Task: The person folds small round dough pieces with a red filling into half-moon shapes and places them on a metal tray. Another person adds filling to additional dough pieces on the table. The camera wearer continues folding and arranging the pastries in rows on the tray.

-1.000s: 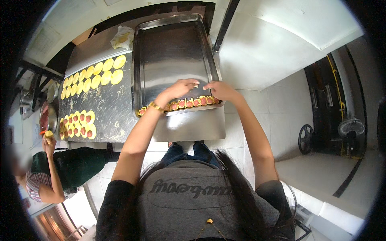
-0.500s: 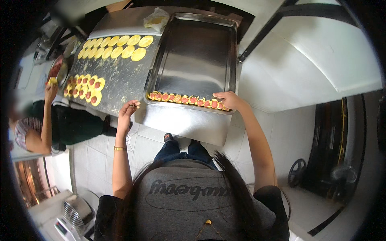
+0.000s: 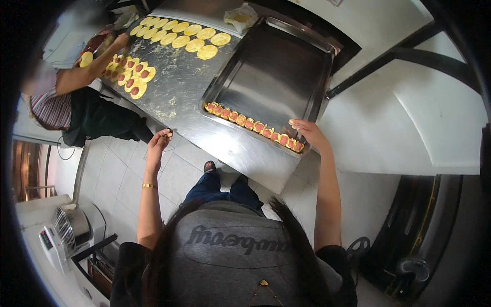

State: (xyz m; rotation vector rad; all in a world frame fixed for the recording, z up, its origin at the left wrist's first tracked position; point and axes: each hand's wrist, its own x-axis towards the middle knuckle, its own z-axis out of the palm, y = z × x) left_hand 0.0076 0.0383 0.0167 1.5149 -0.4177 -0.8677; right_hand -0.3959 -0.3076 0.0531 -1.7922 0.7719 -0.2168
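Note:
My right hand rests at the near right corner of a large steel baking tray, its fingers touching the last pieces in a row of small folded yellow pastries with red filling along the tray's near rim. My left hand hangs off the near edge of the floured steel table, fingers loosely curled and pinched; whether it holds anything I cannot tell. A gold bracelet sits on that wrist.
Flat yellow dough rounds lie in rows on the table's far part, and filled rounds at its left. Another person works at the left end, holding a dough round. A fan stands at lower left on a tiled floor.
My left hand has left the pastry row and drawn back left, off the table's near edge. My right hand stays at the row's right end. The view has shifted, showing more of the table.

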